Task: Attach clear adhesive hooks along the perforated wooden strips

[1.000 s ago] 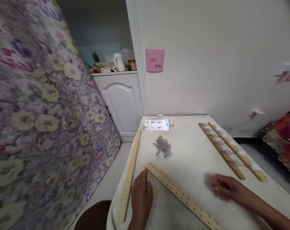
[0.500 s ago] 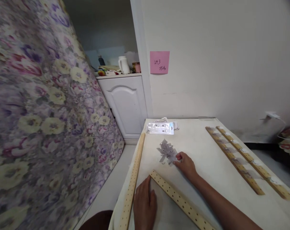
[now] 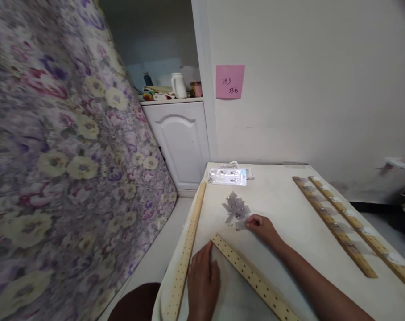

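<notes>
My right hand (image 3: 261,228) pinches the edge of a small, see-through grey plastic piece (image 3: 241,224) at the near right side of a pile. That pile (image 3: 235,207) is made of similar thin grey pieces with shiny metal bits. My left hand (image 3: 204,281) lies palm down on the table with its fingers stretched out. Its fingertips touch or almost touch the far end of a slanting wooden strip (image 3: 252,278) with rows of holes. Left of that hand lies a second perforated strip (image 3: 188,249) along the table's edge.
Clear packaging (image 3: 226,176) with metal hooks lies at the far left of the white-covered table (image 3: 272,191). On the right are two wooden strips (image 3: 334,227) (image 3: 363,229) bearing see-through pieces. A floral curtain (image 3: 72,178) hangs at the left. Behind stands a white cabinet (image 3: 180,142).
My right fingers have closed on one grey piece, which now shows at the pile's near right edge. My left hand stays by the strip. The view has shifted slightly.
</notes>
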`<state>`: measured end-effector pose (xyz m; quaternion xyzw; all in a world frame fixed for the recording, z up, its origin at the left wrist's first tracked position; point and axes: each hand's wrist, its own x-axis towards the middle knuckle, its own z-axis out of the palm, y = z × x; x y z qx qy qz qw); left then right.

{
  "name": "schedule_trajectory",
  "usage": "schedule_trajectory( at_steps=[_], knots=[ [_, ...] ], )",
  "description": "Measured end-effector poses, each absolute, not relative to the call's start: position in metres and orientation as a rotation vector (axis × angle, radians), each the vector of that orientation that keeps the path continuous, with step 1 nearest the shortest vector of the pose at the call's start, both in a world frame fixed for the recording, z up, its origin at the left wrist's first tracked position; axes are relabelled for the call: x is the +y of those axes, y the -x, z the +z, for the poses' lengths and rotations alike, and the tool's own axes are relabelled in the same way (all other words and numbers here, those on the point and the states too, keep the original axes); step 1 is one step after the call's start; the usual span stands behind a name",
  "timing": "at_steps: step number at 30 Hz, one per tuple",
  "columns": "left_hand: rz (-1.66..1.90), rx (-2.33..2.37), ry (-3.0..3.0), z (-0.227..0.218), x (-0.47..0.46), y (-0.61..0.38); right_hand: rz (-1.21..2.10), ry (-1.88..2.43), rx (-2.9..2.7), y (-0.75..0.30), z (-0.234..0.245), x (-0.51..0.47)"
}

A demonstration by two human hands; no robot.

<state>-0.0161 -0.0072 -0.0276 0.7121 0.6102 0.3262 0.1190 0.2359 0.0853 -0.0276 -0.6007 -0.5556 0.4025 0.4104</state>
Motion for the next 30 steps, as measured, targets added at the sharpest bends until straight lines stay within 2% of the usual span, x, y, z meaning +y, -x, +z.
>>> schedule_trajectory(
  at_steps=[3,8,11,30],
  knots=[
    [0.964,1.781,-2.076,-0.028,-0.008,0.016,1.142,1.413,-1.359,-0.231,-0.019,0.080],
    [1.029,1.760,-2.076,-0.030,-0.009,0.015,1.571,1.132,-1.289,-0.198,-0.013,0.076],
    [1.046,1.768,-2.065,-0.030,-0.010,0.015,1.685,1.104,-1.343,-0.179,-0.014,0.078],
    [0.797,1.787,-2.127,-0.017,-0.016,0.009,1.425,1.313,-1.492,-0.154,-0.033,0.088]
  ],
)
